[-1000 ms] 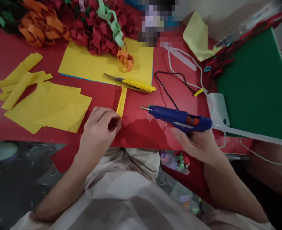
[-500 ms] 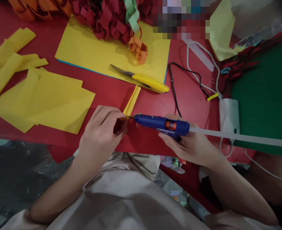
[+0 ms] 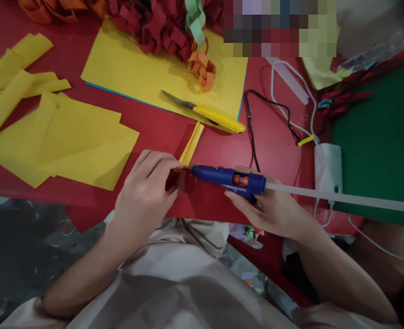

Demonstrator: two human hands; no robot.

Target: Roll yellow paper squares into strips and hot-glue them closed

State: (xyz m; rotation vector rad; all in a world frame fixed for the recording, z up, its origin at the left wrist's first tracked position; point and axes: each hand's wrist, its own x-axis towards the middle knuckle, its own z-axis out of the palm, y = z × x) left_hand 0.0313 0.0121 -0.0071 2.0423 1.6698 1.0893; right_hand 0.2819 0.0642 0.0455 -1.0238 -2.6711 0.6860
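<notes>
My left hand [image 3: 150, 183] pinches the near end of a narrow folded yellow paper strip [image 3: 192, 144], which points away from me over the red table. In my right hand [image 3: 273, 208] is a blue glue gun [image 3: 215, 176], gripped by its handle. Its nozzle lies against the strip's near end, close to my left fingertips; whether glue comes out is too small to tell. A long clear glue stick [image 3: 342, 197] sticks out of the gun's back. Just beyond the strip lies a box cutter [image 3: 219, 119] with a yellow handle, its blade out.
Yellow paper sheets [image 3: 82, 141] and rolled yellow strips [image 3: 8, 100] lie to the left. Behind are a large yellow sheet [image 3: 119, 59] and red paper chains [image 3: 154, 27]. A black cord [image 3: 252, 128] and a white power strip [image 3: 328, 167] are on the right.
The glue gun has shifted slightly left, its nozzle further over the strip's end at my left fingertips. The view has moved a little; both hands keep their grip.
</notes>
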